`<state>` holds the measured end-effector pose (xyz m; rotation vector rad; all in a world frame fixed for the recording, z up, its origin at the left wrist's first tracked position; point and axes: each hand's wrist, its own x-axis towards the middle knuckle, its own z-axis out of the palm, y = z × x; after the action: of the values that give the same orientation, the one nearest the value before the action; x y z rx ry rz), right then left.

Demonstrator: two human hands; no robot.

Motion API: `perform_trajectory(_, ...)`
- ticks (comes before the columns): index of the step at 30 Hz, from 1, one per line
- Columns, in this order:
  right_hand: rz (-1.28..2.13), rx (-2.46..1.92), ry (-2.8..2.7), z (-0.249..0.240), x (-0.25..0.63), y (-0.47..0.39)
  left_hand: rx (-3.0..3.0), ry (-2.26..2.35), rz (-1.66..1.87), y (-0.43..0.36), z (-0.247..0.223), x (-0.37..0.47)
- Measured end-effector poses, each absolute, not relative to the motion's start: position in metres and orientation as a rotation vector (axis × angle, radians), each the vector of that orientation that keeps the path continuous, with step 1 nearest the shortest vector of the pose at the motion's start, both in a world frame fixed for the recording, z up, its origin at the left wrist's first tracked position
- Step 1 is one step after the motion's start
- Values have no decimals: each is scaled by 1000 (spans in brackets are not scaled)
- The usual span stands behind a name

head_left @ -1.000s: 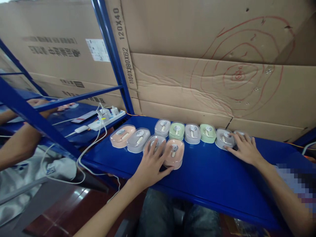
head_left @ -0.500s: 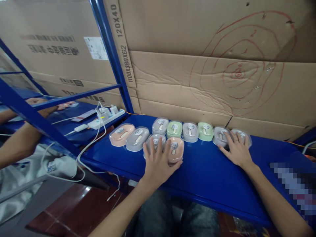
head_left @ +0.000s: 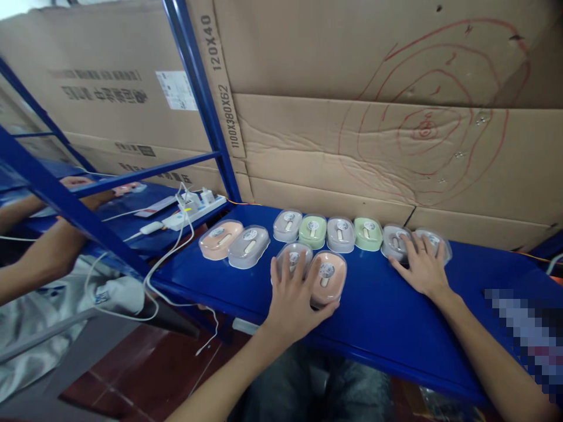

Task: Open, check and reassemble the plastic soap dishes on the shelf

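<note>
My left hand (head_left: 292,299) spans two small lidded plastic boxes, gripping a grey box (head_left: 294,252) and a peach box (head_left: 332,275) with spread fingers. Its thumb is by the peach box's near right corner, and its fingers partly cover the grey one. Over at the right end of the back row, my right hand (head_left: 424,264) lies with fingers apart on a grey box (head_left: 393,243) and a paler box (head_left: 444,243). The boxes have clear domed covers, round stickers and cream-coloured bars. Between the hands stand green boxes (head_left: 312,230) (head_left: 368,232) and a grey box (head_left: 340,234).
Another peach box (head_left: 217,240) and grey box (head_left: 248,246) stand at the left of the blue table (head_left: 373,310). A power strip (head_left: 197,212) with white cables lies beyond the blue frame (head_left: 220,146). Cardboard (head_left: 308,140) walls the back. A co-worker's arm (head_left: 48,258) is at far left.
My left hand has slid the grey and peach boxes to the right and slightly nearer to me, apart from the left pair. My right hand stays on its boxes.
</note>
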<state>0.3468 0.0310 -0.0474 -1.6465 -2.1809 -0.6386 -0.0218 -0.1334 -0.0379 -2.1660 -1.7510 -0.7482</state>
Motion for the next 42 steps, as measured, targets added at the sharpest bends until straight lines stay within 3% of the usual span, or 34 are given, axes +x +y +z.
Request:
perform_trajectory(19, -678, -1653, -2179, -57, 355, 40, -2097, -1841, -570, -67, -32, -20)
perform_trajectory(31, -683, -1637, -2161, -62, 356, 42, -2174, -1831, -698, -98, -31, -13)
perform_trajectory(37, -716, -1459, -2132, -34, 335, 21, -2170, -1877, -795, -108, -6, -34)
perform_trajectory(42, -294, -1069, -2325, -6, 268, -25, -2154, -1976, -692, -99, 1, -60)
